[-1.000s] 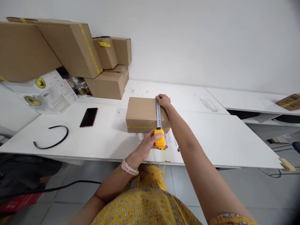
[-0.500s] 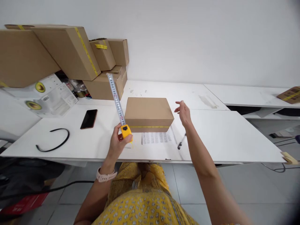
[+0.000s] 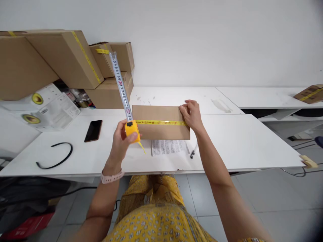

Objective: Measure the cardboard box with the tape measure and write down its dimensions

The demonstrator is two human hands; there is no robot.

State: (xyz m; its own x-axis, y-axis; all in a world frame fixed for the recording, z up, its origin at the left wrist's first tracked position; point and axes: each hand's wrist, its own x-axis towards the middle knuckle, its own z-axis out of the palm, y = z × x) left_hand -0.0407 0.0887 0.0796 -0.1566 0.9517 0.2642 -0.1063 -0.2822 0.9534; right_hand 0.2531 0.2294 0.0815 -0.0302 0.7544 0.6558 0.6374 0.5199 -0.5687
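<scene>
My left hand [image 3: 120, 143] is wrapped round a yellow tape measure [image 3: 132, 131] whose blade [image 3: 119, 84] sticks out upward and away, numbers facing me. A yellow strap hangs from the case. In the middle of the desk, a brown cardboard box [image 3: 161, 132] shows a face with a band of yellow printed tape across it. The left hand is close to the box's left end. At its far right corner, my right hand [image 3: 192, 115] grips the box. Part of a printed sheet [image 3: 168, 148] of small figures shows under the box's near side.
A pen [image 3: 193, 153] lies right of the sheet. To the left are a phone [image 3: 93, 131] and a black headband-like arc [image 3: 69, 153]. Stacked cartons [image 3: 80, 60] and a white avocado-printed box [image 3: 59, 107] stand at the back left. Another carton [image 3: 310, 94] sits far right.
My right hand has come left and taken hold of the box. The box has turned, so its taped side shows more fully. The tape measure has risen slightly in view, blade still out.
</scene>
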